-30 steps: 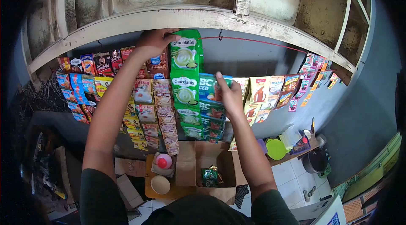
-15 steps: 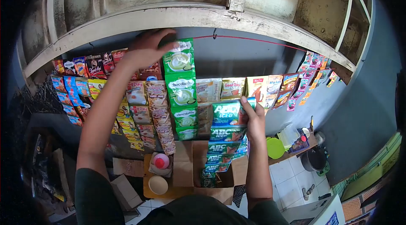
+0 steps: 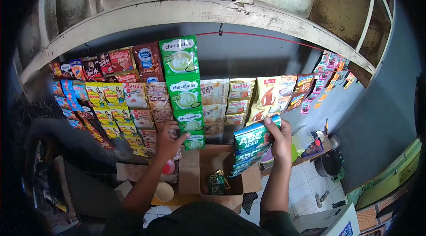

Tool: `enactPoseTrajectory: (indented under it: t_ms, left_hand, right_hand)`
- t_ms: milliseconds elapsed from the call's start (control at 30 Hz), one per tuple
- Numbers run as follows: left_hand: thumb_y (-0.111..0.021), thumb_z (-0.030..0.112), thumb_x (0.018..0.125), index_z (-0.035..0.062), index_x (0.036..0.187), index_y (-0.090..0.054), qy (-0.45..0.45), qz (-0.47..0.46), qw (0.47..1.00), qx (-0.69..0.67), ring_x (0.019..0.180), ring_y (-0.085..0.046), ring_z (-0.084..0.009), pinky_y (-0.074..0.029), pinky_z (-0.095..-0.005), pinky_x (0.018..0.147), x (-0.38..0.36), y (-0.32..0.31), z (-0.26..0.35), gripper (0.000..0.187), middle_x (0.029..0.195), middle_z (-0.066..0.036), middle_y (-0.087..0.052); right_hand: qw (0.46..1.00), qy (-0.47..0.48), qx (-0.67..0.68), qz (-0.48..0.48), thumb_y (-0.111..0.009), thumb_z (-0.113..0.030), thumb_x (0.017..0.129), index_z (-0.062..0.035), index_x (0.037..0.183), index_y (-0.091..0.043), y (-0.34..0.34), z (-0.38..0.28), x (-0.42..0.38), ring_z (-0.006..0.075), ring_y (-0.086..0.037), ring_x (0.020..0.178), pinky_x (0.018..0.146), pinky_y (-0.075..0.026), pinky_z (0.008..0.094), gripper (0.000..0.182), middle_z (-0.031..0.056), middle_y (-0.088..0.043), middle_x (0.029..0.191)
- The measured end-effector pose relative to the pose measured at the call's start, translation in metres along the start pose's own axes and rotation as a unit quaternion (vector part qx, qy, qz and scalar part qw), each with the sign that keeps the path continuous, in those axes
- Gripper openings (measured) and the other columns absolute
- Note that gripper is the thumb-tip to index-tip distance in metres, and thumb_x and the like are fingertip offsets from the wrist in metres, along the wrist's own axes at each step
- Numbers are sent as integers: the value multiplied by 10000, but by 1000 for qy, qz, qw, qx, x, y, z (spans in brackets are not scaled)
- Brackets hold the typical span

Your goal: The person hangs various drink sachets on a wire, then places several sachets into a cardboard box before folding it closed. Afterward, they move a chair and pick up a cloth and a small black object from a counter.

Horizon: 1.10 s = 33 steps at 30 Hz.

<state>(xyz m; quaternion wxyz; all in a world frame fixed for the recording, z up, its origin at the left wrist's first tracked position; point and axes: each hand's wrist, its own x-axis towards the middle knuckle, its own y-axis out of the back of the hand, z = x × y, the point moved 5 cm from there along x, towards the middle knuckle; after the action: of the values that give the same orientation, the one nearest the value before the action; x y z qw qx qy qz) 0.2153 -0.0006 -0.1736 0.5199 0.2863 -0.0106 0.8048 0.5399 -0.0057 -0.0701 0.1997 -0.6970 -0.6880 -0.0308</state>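
Observation:
My right hand (image 3: 280, 140) holds the top edge of a folded strip of blue-green ABC Iced sachets (image 3: 250, 145), thumb in front. The strip hangs above an open cardboard box (image 3: 189, 171). My left hand (image 3: 169, 140) is at the lower left edge of the green Chocolatos strip (image 3: 184, 94), its fingers partly spread, the thumb across the lowest sachets. That green strip hangs from the red cord (image 3: 266, 36). Behind the left hand hangs a strip of brown-beige sachets (image 3: 159, 98).
More sachet strips hang along the wall: yellow Dancow sachets (image 3: 116, 95), Good Day sachets (image 3: 242, 87) and Max Tea sachets (image 3: 268, 94). A white beam (image 3: 177, 9) runs overhead. Green packets (image 3: 216, 182) lie inside the box. A beige bowl (image 3: 164, 191) stands to its left.
My left hand has come down from the cord to the bottom of the green strip. My right hand moved slightly right and down; its ABC strip now hangs shorter and bunched.

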Motion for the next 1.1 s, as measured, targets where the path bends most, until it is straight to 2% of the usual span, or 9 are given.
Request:
enactPoseTrajectory:
  t_ms: [133, 267, 367, 433, 567, 633, 767, 967, 1100]
  left_hand:
    - [-792, 268, 748, 18, 1019, -574, 71, -173, 980, 62, 657, -604, -167, -496, -320, 617, -4, -17, -35, 428, 809, -52, -609]
    - [-765, 206, 775, 17, 1037, -577, 84, -154, 979, -106, 660, -639, -169, -513, -331, 601, -15, 3, 23, 374, 765, -69, -626]
    - [-712, 112, 807, 19, 1068, -577, 1, -131, 988, -80, 669, -668, -196, -524, -332, 586, -8, 29, 60, 308, 849, -135, -657]
    - [-668, 61, 823, 17, 1093, -575, -192, -67, 977, 70, 743, -683, -270, -530, -368, 646, 5, 49, 95, 289, 919, -166, -667]
    - [-652, 75, 831, 11, 1105, -579, -251, -15, 966, 62, 833, -661, -331, -514, -402, 735, 51, 58, 122, 291, 977, -172, -661]
    - [-687, 167, 822, -8, 1155, -543, -355, 1, 922, 153, 967, -619, -362, -480, -422, 821, 77, 58, 140, 403, 1074, -178, -638]
    - [-661, 293, 856, -29, 1162, -526, -255, -53, 962, 78, 1029, -584, -385, -460, -435, 846, 116, 33, 144, 464, 1133, -213, -602]
    - [-544, 402, 920, -61, 1057, -564, -187, -100, 943, 258, 914, -595, -453, -478, -471, 789, 147, 2, 110, 484, 960, -279, -630]
    - [-717, 335, 787, -24, 960, -566, -140, -72, 932, 326, 790, -627, -422, -496, -472, 691, 147, 3, 134, 426, 747, -253, -630]
  right_hand:
    - [999, -3, -25, -23, -693, -194, 855, -21, 799, -646, -1, 4, 1, 55, -540, 618, 581, -413, 222, 188, -1, -630, 717]
    - [999, -15, -24, -14, -696, -185, 851, -11, 819, -649, 3, 6, 3, 77, -574, 639, 605, -441, 228, 183, 23, -646, 742]
    - [999, -35, 7, 3, -699, -178, 846, -1, 840, -651, 5, 6, 2, 92, -595, 661, 624, -461, 240, 184, 35, -650, 755]
    - [999, -44, 21, 11, -701, -176, 843, 4, 849, -652, 6, 7, 1, 99, -602, 670, 632, -469, 246, 186, 40, -650, 758]
    - [999, -29, 16, 10, -705, -178, 839, 9, 864, -653, 12, 13, 1, 98, -598, 685, 646, -472, 254, 196, 45, -652, 772]
    - [1000, -24, 10, 9, -705, -180, 839, 8, 871, -653, 14, 16, 0, 96, -596, 687, 650, -471, 254, 197, 44, -653, 779]
    - [1000, -16, 8, 24, -706, -191, 841, 0, 871, -656, 16, 12, -5, 92, -590, 684, 649, -463, 247, 200, 36, -653, 781]
    - [999, -30, 7, 35, -699, -213, 847, -7, 821, -652, 26, 10, -15, 92, -591, 662, 633, -456, 238, 213, 44, -657, 760]
    - [999, -43, -8, 24, -694, -217, 852, 7, 839, -659, 26, 11, -16, 94, -591, 665, 637, -454, 236, 227, 47, -659, 764]
